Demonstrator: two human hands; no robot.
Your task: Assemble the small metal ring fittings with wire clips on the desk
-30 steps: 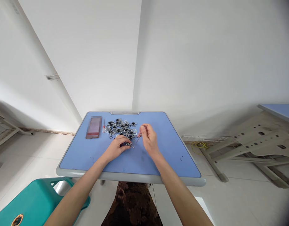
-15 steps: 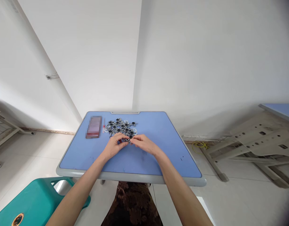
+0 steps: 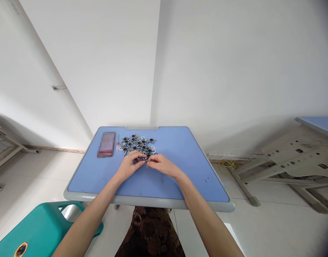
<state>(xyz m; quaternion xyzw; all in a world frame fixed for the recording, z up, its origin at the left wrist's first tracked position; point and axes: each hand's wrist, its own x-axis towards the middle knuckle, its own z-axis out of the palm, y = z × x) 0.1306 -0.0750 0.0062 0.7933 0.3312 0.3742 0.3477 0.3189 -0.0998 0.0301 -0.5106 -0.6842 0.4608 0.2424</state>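
A pile of small metal parts with black round pieces point(image 3: 135, 144) lies on the blue table point(image 3: 100, 182). At the pile's near edge, my left hand point(image 3: 130, 165) pinches a small metal part point(image 3: 144, 160) between thumb and fingers. My right hand point(image 3: 162, 164) meets it from the right, its fingertips closed on the same part, which they mostly hide. Left of the pile lies a thin tool with a red and clear handle point(image 3: 117, 144). Beside that is a blurred-out flat rectangular object point(image 3: 107, 144).
A green plastic stool point(image 3: 43, 228) stands at the lower left. Another table with a blue top point(image 3: 320, 125) and metal legs is at the right. Yellow cord point(image 3: 227, 164) lies on the floor near the wall behind.
My right fingertips have shifted slightly and curled more at the small part. My left hand has hardly moved, and the pile looks the same.
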